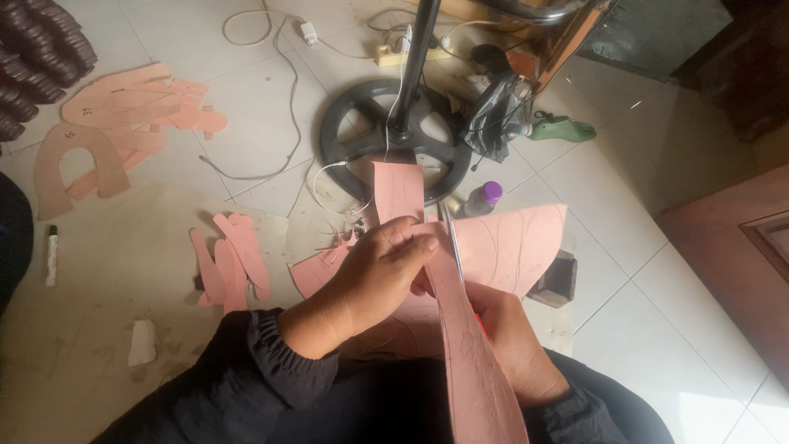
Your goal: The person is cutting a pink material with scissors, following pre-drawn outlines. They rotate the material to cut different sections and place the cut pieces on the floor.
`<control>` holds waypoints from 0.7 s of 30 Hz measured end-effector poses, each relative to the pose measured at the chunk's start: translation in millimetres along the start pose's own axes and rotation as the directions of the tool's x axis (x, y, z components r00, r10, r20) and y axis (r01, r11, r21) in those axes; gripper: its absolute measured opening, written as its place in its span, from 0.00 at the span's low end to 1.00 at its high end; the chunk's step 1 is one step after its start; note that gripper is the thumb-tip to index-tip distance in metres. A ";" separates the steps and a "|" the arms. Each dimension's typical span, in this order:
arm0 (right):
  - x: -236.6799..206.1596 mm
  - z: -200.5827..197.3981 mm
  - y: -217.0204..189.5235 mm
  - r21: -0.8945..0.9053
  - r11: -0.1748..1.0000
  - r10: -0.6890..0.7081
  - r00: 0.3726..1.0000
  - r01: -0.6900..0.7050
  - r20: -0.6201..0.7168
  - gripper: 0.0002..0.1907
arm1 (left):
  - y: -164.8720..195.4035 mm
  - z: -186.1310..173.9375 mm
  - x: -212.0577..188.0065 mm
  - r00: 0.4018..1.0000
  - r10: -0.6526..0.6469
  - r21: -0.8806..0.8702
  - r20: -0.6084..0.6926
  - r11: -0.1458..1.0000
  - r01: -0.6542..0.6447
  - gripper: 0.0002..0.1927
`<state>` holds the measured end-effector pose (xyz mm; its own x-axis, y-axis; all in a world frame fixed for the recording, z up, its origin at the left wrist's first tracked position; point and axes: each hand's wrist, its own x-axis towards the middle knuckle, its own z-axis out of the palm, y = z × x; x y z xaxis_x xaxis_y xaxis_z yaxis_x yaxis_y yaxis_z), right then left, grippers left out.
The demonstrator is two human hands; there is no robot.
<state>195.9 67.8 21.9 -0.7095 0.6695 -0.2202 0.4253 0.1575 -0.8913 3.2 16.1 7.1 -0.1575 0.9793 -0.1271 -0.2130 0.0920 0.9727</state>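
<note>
My left hand (380, 275) pinches a long pink strip (472, 362) of a thin pink sheet (514, 247) with pencil outlines on it. My right hand (514, 341), partly hidden under the strip, grips scissors (454, 242) with red handles; the metal blades point away from me along the strip's edge. Another pink strip (398, 191) stands up beyond my left hand. Both arms wear black sleeves.
Cut pink shoe-shaped pieces (230, 261) lie to the left, larger pink patterns (115, 123) at far left. A black fan base (394, 136) and pole stand ahead with white cables. A purple-capped bottle (481, 199), a dark block (557, 279), a marker (52, 255) and a green shoe last (563, 129) lie around.
</note>
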 end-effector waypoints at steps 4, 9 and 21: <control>1.1 -5.2 -3.6 0.034 0.985 -0.172 0.984 0.171 0.044 0.25 | -2.9 8.5 -6.4 0.997 -0.059 0.036 0.054 0.998 0.057 0.14; 3.9 -10.8 2.5 -0.018 0.998 -0.054 0.997 0.055 0.062 0.28 | -4.3 7.2 -4.2 0.997 -0.008 0.024 0.076 1.000 0.007 0.14; 1.4 -13.1 -4.3 -0.099 0.995 -0.028 0.998 0.034 0.060 0.20 | 2.8 2.4 -6.5 0.998 -0.052 0.115 0.045 0.992 0.047 0.13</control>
<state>200.5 77.6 30.6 -0.7533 0.6203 -0.2188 0.4547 0.2508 -0.8546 5.9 10.5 11.1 -0.1031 0.9802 -0.1690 -0.1076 0.1579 0.9816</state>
